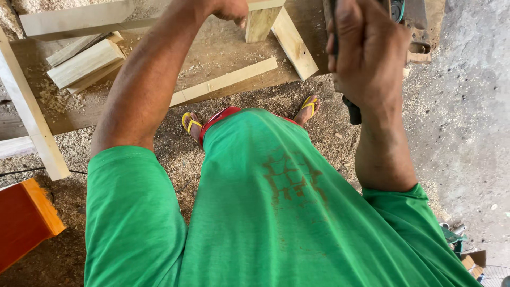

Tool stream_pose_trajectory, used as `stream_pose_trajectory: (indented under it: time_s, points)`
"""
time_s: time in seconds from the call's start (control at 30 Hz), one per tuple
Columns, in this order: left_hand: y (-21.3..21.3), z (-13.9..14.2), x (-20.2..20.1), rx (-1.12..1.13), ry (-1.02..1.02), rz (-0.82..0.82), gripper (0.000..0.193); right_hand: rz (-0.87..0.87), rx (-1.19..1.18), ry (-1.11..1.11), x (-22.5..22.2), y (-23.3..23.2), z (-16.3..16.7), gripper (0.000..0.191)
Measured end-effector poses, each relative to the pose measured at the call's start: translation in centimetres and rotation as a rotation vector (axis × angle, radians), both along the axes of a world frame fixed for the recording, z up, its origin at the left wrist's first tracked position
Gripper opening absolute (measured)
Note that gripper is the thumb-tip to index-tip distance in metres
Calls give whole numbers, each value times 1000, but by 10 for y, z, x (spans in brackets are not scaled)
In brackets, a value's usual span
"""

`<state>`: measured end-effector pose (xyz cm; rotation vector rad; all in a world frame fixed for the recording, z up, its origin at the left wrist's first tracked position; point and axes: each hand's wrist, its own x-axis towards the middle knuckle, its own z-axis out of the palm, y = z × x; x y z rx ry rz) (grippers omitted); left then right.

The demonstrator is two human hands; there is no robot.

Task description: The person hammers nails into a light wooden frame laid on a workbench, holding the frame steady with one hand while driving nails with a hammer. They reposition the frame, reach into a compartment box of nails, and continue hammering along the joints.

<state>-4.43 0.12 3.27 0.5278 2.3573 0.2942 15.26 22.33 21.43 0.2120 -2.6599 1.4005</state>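
Right hand is gripping a dark tool handle just right of the upright wood block, left hand is pressing on that block. Joint looks half done, loose strips are lying near it on the surface.
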Motion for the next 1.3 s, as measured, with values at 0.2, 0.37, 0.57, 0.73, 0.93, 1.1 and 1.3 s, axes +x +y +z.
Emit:
stream_pose_trajectory:
  time_s: [0.2,0.37,0.57,0.73,0.93,1.1,1.3]
  points:
    - [0,6,2,2,8,-5,37,76,155,165,-12,-15,-10,41]
    - [2,11,0,36,49,-27,34,62,228,-21,-33,-18,-16,39]
    - [14,6,0,16,-56,-60,31,62,-3,85,2,2,30,45]
    - [15,12,1,-59,1,-79,30,26,32,148,-11,-15,17,38]
    - [4,21,2,162,175,-110,40,45,310,29,-27,-18,-25,41]
    - [11,13,-1,25,135,-128,38,-5,-162,-151,-30,18,-26,41]
    - [8,1,8,115,321,-172,60,69,141,188,-67,25,-87,51]
